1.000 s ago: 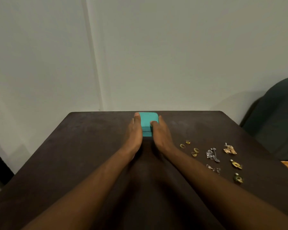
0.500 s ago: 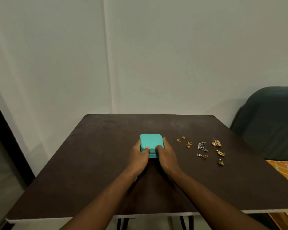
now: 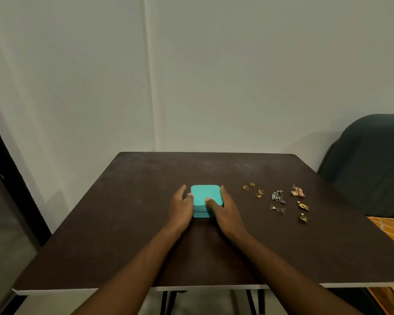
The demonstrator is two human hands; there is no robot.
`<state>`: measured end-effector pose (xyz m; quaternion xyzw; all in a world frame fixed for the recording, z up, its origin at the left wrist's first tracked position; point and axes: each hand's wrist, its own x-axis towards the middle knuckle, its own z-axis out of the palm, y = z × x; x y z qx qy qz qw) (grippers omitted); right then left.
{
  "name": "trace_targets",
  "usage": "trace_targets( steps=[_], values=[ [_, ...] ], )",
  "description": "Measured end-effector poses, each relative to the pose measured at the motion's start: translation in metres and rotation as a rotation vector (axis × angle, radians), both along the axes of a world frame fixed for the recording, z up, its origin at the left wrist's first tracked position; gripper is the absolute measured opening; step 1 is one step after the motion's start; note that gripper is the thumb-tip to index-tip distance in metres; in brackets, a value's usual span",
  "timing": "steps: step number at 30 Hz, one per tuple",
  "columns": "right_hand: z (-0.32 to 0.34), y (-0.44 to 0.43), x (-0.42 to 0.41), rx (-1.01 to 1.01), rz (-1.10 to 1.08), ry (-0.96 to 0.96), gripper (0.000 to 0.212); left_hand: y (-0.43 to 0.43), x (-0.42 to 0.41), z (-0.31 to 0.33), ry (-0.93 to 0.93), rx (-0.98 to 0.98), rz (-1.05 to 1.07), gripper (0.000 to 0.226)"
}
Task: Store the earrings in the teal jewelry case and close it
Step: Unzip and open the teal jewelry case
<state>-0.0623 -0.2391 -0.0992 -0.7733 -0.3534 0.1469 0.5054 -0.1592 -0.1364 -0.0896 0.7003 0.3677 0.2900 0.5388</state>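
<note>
A closed teal jewelry case [image 3: 204, 195] lies in the middle of the dark table [image 3: 132, 226]. My left hand [image 3: 182, 208] lies along its left side with the thumb on the lid's left edge and the fingers stretched beside it. My right hand [image 3: 223, 211] holds the right side, thumb on top of the lid, fingers along the right wall. Several earrings lie loose on the table to the right: small gold ones [image 3: 253, 189], silver ones [image 3: 278, 196], and larger gold ones [image 3: 298, 192].
A dark upholstered chair [image 3: 369, 164] stands at the table's right. A pale wall rises behind the table's far edge. An orange patterned fabric [image 3: 391, 228] shows at the lower right. The table's near edge [image 3: 123, 289] is white.
The view has pulled back and the case with both hands now sits nearer the table's middle. My left fingers have loosened off the case's side.
</note>
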Motion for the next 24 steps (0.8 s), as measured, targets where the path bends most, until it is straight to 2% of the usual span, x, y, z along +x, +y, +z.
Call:
trace_targets(
  steps=[2, 4, 7, 11, 14, 17, 19, 21, 24],
  values=[
    [-0.006, 0.002, 0.007, -0.028, 0.036, -0.058, 0.095, 0.021, 0.003, 0.003, 0.064, 0.027, -0.044, 0.056],
    [-0.011, 0.004, 0.013, -0.072, 0.075, -0.132, 0.103, 0.039, 0.006, 0.006, 0.123, 0.015, -0.129, 0.063],
    [-0.015, 0.008, 0.019, -0.078, 0.08, -0.168, 0.099, 0.053, 0.014, 0.01, 0.177, -0.035, -0.253, 0.062],
    [-0.022, 0.012, 0.024, -0.04, 0.081, -0.182, 0.098, 0.059, 0.02, 0.012, 0.198, -0.03, -0.312, 0.043],
    [-0.027, 0.014, 0.029, -0.022, 0.085, -0.177, 0.099, 0.065, 0.021, 0.008, 0.206, 0.001, -0.326, 0.041],
    [-0.031, 0.015, 0.033, 0.017, 0.107, -0.165, 0.1, 0.065, 0.025, 0.009, 0.153, -0.024, -0.28, 0.035],
    [-0.032, 0.016, 0.037, 0.01, 0.137, -0.117, 0.102, 0.062, 0.028, 0.008, 0.081, -0.075, -0.258, 0.021],
    [-0.026, 0.017, 0.042, 0.002, 0.153, -0.009, 0.094, 0.057, 0.029, 0.006, 0.074, -0.073, -0.297, 0.03],
    [-0.016, 0.025, 0.054, 0.087, 0.108, 0.156, 0.071, 0.055, 0.03, -0.001, 0.204, 0.11, -0.325, 0.062]
  ],
)
